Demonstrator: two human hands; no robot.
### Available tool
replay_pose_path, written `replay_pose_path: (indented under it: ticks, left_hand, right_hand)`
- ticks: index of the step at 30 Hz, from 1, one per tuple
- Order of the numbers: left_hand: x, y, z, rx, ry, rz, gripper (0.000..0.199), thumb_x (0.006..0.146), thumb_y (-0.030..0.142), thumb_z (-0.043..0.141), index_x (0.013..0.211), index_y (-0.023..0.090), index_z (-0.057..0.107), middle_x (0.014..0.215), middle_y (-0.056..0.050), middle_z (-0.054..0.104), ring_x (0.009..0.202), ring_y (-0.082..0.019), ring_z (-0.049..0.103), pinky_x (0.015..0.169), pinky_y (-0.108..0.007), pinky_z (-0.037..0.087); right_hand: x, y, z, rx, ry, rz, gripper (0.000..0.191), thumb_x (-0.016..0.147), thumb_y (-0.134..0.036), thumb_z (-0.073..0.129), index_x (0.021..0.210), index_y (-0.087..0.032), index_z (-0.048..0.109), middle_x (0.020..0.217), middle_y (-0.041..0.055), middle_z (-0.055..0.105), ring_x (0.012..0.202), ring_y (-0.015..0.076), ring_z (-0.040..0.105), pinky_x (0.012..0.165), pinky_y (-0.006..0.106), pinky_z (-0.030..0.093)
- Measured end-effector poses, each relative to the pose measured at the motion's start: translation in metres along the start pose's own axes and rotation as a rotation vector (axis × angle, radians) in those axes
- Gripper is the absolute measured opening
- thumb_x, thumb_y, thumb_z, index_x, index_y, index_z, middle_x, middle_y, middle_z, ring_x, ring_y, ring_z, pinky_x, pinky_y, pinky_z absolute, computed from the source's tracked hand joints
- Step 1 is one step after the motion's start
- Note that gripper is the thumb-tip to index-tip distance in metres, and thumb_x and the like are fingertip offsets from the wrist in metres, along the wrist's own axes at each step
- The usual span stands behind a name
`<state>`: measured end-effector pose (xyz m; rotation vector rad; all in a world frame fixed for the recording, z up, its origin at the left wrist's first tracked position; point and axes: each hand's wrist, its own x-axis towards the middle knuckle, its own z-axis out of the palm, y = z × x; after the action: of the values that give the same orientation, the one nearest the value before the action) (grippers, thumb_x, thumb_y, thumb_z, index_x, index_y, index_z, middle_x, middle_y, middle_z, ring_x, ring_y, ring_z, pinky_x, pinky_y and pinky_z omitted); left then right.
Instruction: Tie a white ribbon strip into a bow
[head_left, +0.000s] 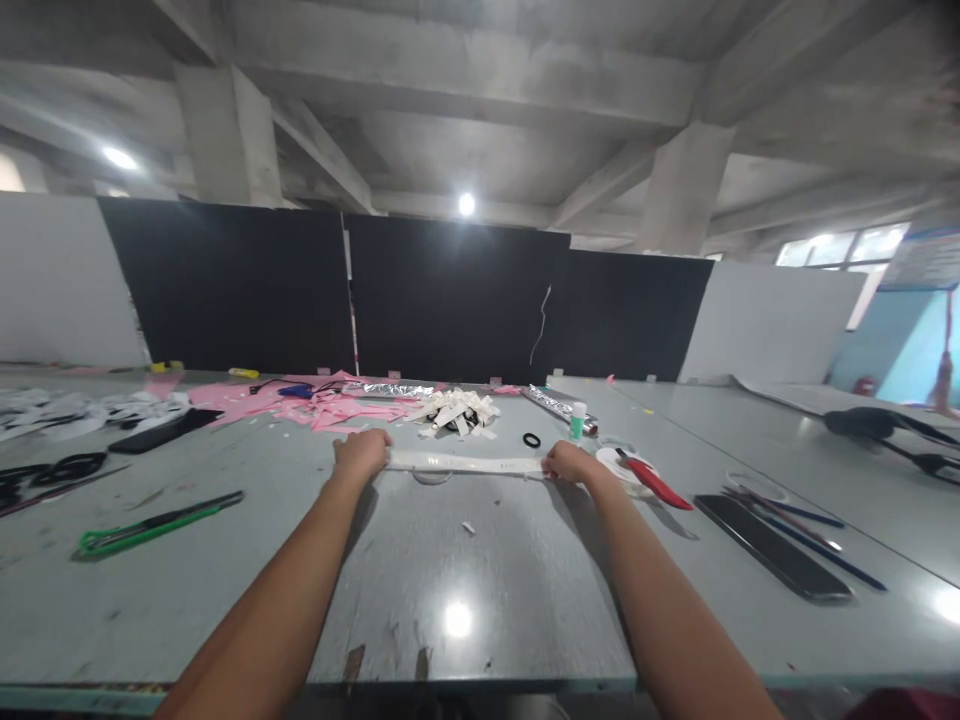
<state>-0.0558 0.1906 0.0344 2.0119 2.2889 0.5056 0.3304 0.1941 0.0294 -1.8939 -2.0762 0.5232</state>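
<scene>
A long, narrow white strip (pixel 465 463) with faint marks on it stretches nearly level across the middle of the table. My left hand (pixel 363 455) pinches its left end. At the other end, the fingers of my right hand (pixel 567 463) are closed on the strip. A thin clear loop (pixel 433 478) shows just under the strip; whether it is joined to it I cannot tell. Beyond the strip lies a heap of cream-coloured strips (pixel 456 410). A black ring (pixel 532 440) and a green-and-white glue stick (pixel 577 422) are close to my right hand.
Red-handled scissors or pliers (pixel 656 484) rest on a white roll (pixel 611 462) at right, near a black flat case (pixel 772 548) and several slim tools (pixel 825 545). A green utility knife (pixel 157 525) lies left. Pink scraps (pixel 322 402) and foil (pixel 559 408) lie behind, before black panels (pixel 450 295).
</scene>
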Motion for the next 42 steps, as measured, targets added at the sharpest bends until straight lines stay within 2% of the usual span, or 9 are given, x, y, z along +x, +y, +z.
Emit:
replay_pose_path:
  ticks: [6,12,15,21,26,29,33,37,42]
  left_hand:
    - [-0.021,0.049,0.016,-0.078,0.046,0.462,0.062,0.078,0.031,0.056,0.138,0.023,0.042,0.146,-0.012,0.038,0.130,-0.032,0.036,0.104,-0.047,0.028]
    - [-0.043,0.106,0.043,-0.353,-0.050,0.860,0.053,0.083,0.048,0.052,0.129,0.021,0.051,0.127,-0.011,0.058,0.113,-0.026,0.052,0.097,-0.037,0.036]
    - [-0.045,0.106,0.044,-0.442,-0.148,0.787,0.040,0.084,0.049,0.049,0.109,0.020,0.061,0.088,-0.005,0.067,0.080,-0.020,0.059,0.074,-0.030,0.042]
    - [-0.036,0.084,0.033,-0.694,-0.103,0.650,0.045,0.077,0.060,0.054,0.085,0.016,0.056,0.065,0.004,0.047,0.061,-0.012,0.044,0.057,-0.024,0.031]
    - [-0.037,0.075,0.031,-0.742,-0.047,0.653,0.036,0.084,0.049,0.047,0.073,0.015,0.055,0.063,0.003,0.046,0.060,-0.011,0.043,0.057,-0.023,0.032]
    - [-0.043,0.075,0.028,-0.622,-0.028,0.705,0.030,0.084,0.044,0.049,0.083,0.016,0.062,0.075,0.000,0.059,0.069,-0.013,0.052,0.063,-0.024,0.037]
    - [-0.053,0.081,0.022,-0.377,0.003,0.741,0.031,0.084,0.044,0.048,0.096,0.022,0.067,0.082,-0.002,0.068,0.077,-0.017,0.059,0.070,-0.025,0.040]
    - [-0.059,0.088,0.017,-0.369,0.040,0.769,0.029,0.085,0.036,0.047,0.098,0.023,0.068,0.088,-0.003,0.071,0.079,-0.017,0.062,0.070,-0.024,0.042]
    - [-0.059,0.089,0.018,-0.477,0.046,0.763,0.031,0.085,0.041,0.049,0.099,0.022,0.069,0.090,-0.003,0.071,0.081,-0.017,0.063,0.071,-0.024,0.042]
  right_hand:
    - [-0.010,-0.030,-0.003,0.103,0.088,-0.307,0.025,0.084,-0.029,0.048,0.063,-0.017,0.057,0.058,0.0003,0.056,0.052,0.0114,0.048,0.054,0.023,0.034]
    - [-0.028,-0.055,-0.002,0.505,-0.059,-0.472,0.036,0.081,-0.050,0.053,0.064,-0.018,0.052,0.051,-0.0041,0.043,0.045,0.0094,0.037,0.047,0.023,0.029]
    - [-0.027,-0.055,-0.001,0.587,-0.034,-0.461,0.038,0.079,-0.052,0.054,0.064,-0.017,0.052,0.052,-0.0037,0.044,0.046,0.0093,0.039,0.048,0.023,0.030]
    - [-0.016,-0.043,-0.003,0.615,0.100,-0.344,0.047,0.079,-0.061,0.049,0.059,-0.019,0.044,0.053,-0.0036,0.041,0.045,0.0098,0.039,0.048,0.024,0.033]
    - [-0.002,-0.023,0.003,0.202,0.144,-0.303,0.044,0.081,-0.055,0.047,0.055,-0.020,0.049,0.049,0.0012,0.049,0.048,0.0161,0.048,0.054,0.029,0.038]
    - [0.002,-0.027,0.013,0.032,0.205,-0.384,0.027,0.073,-0.045,0.060,0.077,-0.019,0.066,0.084,0.0113,0.067,0.079,0.0256,0.061,0.069,0.034,0.045]
    - [-0.011,-0.071,0.031,0.230,0.175,-0.620,0.042,0.083,-0.049,0.050,0.113,-0.023,0.064,0.120,0.0106,0.062,0.111,0.0285,0.054,0.092,0.038,0.041]
    - [-0.023,-0.107,0.046,0.407,-0.003,-0.721,0.045,0.088,-0.053,0.043,0.092,-0.016,0.069,0.081,0.0063,0.067,0.078,0.0225,0.060,0.073,0.032,0.046]
    - [-0.017,-0.094,0.049,0.470,-0.011,-0.489,0.052,0.076,-0.064,0.052,0.063,-0.015,0.057,0.048,-0.0036,0.038,0.045,0.0089,0.032,0.042,0.021,0.026]
